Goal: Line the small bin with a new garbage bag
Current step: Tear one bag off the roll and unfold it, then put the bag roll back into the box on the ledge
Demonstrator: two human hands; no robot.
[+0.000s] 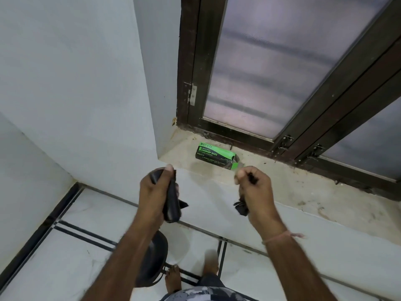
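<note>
In the head view, the left hand (159, 187) is clenched around a black roll of garbage bags (171, 205), which sticks out below the fist. The right hand (253, 185) is closed on a separate folded black garbage bag (242, 208), whose crumpled end hangs beneath the palm. The two hands are apart. Beyond them, on the stone sill (293, 192), lies the green bag box (217, 155). Below the left forearm, on the floor, stands the small dark bin (154, 263), partly hidden.

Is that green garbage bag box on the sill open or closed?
Open: the green cardboard garbage bag box lies on its side, its right end flap hanging loose.
</note>
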